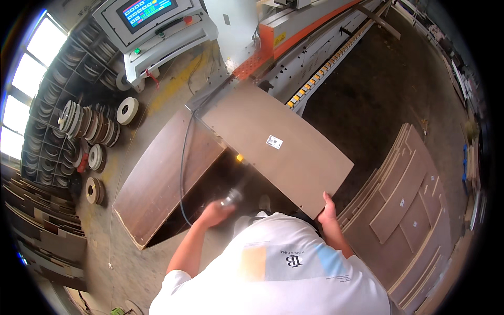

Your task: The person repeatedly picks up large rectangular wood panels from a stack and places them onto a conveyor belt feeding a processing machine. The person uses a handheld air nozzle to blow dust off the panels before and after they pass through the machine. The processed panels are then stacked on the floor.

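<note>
A flat brown board (247,121) with a white label (274,142) reaches from the machine toward my body. My right hand (328,211) grips its near right corner, thumb up along the edge. Left of the board, my left hand (214,213) is closed round a silver air blow gun (231,198), smeared by motion. A dark hose (182,181) hangs in a curve down to near my left wrist. Beside it stands a table with a dark wood-grain top (163,173). A small yellow piece (240,157) shows by the board's left edge.
The edge-banding machine (310,68) extends away to the upper right, its control panel (147,13) lit at upper left. Stacked brown panels (404,210) lie on the right. Rolls of edge band (127,111) stand on the floor and in a rack (58,79) at left.
</note>
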The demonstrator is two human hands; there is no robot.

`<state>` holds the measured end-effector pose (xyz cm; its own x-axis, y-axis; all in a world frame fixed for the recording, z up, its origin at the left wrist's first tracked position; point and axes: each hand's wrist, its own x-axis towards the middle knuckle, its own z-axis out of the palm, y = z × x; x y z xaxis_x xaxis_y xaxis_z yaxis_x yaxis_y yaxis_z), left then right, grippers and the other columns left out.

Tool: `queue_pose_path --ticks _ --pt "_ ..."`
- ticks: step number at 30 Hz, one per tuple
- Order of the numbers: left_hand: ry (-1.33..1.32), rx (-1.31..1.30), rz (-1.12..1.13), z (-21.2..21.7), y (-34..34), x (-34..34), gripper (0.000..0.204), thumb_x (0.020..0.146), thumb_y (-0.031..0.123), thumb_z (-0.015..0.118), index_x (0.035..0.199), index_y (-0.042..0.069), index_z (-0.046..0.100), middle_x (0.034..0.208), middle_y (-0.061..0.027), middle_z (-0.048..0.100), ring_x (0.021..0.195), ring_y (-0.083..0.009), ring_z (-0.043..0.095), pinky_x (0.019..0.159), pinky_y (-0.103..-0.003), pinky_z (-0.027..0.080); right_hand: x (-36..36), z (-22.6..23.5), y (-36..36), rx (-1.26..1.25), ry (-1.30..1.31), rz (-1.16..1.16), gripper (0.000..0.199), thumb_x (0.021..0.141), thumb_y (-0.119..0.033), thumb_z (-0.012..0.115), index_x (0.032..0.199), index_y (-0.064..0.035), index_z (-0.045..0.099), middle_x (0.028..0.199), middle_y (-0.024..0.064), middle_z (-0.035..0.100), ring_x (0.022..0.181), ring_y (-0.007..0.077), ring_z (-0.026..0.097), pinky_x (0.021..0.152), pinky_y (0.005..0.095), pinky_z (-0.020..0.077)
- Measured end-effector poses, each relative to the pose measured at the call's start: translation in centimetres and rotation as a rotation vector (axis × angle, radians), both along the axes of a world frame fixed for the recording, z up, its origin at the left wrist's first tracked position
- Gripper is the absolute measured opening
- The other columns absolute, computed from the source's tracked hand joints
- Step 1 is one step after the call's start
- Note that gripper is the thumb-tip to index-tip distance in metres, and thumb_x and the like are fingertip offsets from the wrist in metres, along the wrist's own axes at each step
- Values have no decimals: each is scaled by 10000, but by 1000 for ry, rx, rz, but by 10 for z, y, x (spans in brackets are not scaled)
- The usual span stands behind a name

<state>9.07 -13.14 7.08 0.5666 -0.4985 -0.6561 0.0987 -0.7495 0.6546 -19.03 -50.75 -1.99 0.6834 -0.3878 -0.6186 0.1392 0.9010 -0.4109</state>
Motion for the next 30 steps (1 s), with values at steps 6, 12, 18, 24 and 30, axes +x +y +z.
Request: queue_pose_path --ticks 6,12,18,24,30 --pt "-10 147 -29 -1 38 4 314 948 351 759 1044 59 694 714 -9 642 653 -142 611 622 -349 499 34 -13 1 13 263 -21 545 978 -334 701 1406 -32 547 1381 128 616 1258 336 589 1054 495 486" --pt "-88 -139 668 -17 50 29 263 992 297 676 946 38 668 687 -17 620 584 -110 582 544 -317 456 70 4 4 29 280 -68 547 978 -335 714 1408 -37 553 1379 120 617 1256 329 590 1045 498 493" --pt "-379 184 229 -3 7 9 307 972 385 686 1104 111 722 802 -77 728 723 -236 698 697 -397 533 96 -19 -17 -76 331 -90 567 970 -333 721 1412 -21 553 1374 129 611 1268 309 566 1057 474 462" --pt "-455 279 33 21 -25 -3 275 937 399 716 1054 150 713 771 -84 717 740 -319 696 676 -406 512 101 1 -36 -116 252 -94 653 946 -418 746 1460 -75 534 1428 93 590 1304 302 556 1074 496 455" --pt "-622 268 -12 29 -24 -9 272 899 358 767 1081 159 735 853 -106 729 801 -341 692 700 -400 528 120 3 -89 -69 359 -165 589 958 -338 744 1431 -43 553 1409 117 598 1274 306 572 1046 480 476"
